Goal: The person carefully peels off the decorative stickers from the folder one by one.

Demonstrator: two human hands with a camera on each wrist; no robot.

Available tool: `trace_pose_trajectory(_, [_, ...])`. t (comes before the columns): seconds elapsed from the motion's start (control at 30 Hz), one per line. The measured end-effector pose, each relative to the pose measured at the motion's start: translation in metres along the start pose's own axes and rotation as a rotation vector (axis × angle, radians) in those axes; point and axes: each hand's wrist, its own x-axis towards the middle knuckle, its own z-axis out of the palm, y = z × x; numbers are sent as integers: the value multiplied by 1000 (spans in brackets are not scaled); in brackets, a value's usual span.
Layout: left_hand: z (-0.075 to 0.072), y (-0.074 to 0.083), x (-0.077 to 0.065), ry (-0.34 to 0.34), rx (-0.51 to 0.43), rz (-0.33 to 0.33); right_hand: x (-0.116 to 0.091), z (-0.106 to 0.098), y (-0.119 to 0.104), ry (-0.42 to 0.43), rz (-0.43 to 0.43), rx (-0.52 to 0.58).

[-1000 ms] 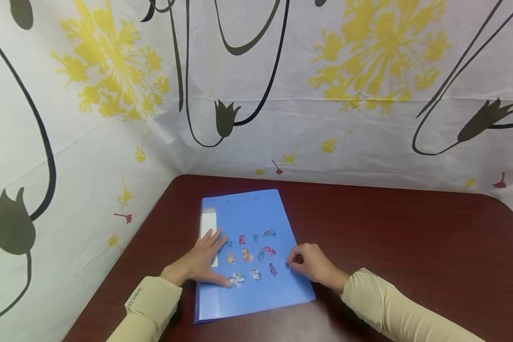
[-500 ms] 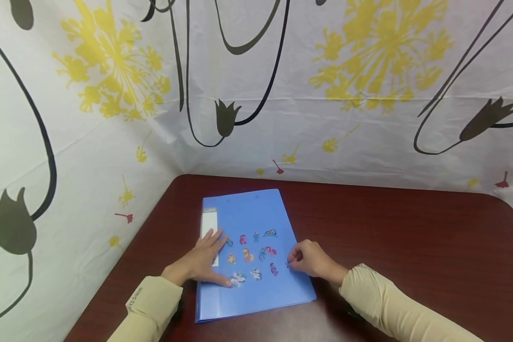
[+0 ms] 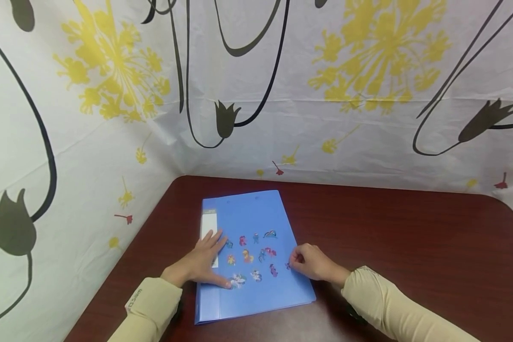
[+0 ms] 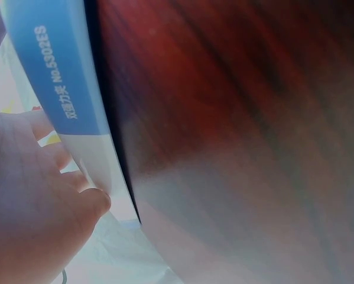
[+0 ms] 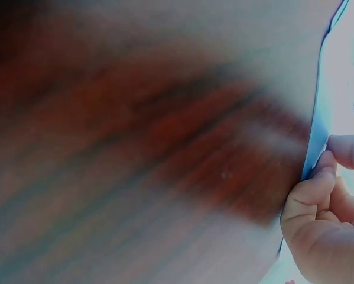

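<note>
A blue file folder (image 3: 245,211) lies closed on the table, its spine toward the left. Several small colourful pony stickers (image 3: 248,256) dot the lower half of its cover. My left hand (image 3: 201,261) rests spread over the spine side, thumb tip by a white pony sticker (image 3: 238,279). At the cover's right edge, my right hand (image 3: 314,263) has curled fingers, thumb and forefinger pinching a small purple sticker (image 3: 288,266) down at the surface. Most of that sticker is hidden by the fingertips. In the right wrist view, the fingertips meet at the folder's edge (image 5: 318,130).
The dark red wooden table (image 3: 389,232) extends to the right and behind the folder. A white cloth (image 3: 261,156) with yellow and grey flower prints hangs along the back and left sides. A white label (image 3: 209,223) runs along the folder's spine side.
The right fingertips shift very slightly at the small purple sticker, a little more of which shows now. The left hand and the folder stay in place.
</note>
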Motion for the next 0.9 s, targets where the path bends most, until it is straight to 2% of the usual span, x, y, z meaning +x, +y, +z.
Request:
trace_pose_trajectory(0.3, [1,-1,1,3,7,6,-2,-1,2,-7,-33,15])
trace_pose_trajectory(0.63, [2,-1,1,0,4,-11,-4,-2,4,-16,-10,68])
trace_pose_trajectory(0.8, [1,0,1,0,0,-11,-3,-5,7,-36,35,127])
trace_pose_trajectory(0.9, [1,0,1,2,1,-12,-2,-8,10,-54,95,183])
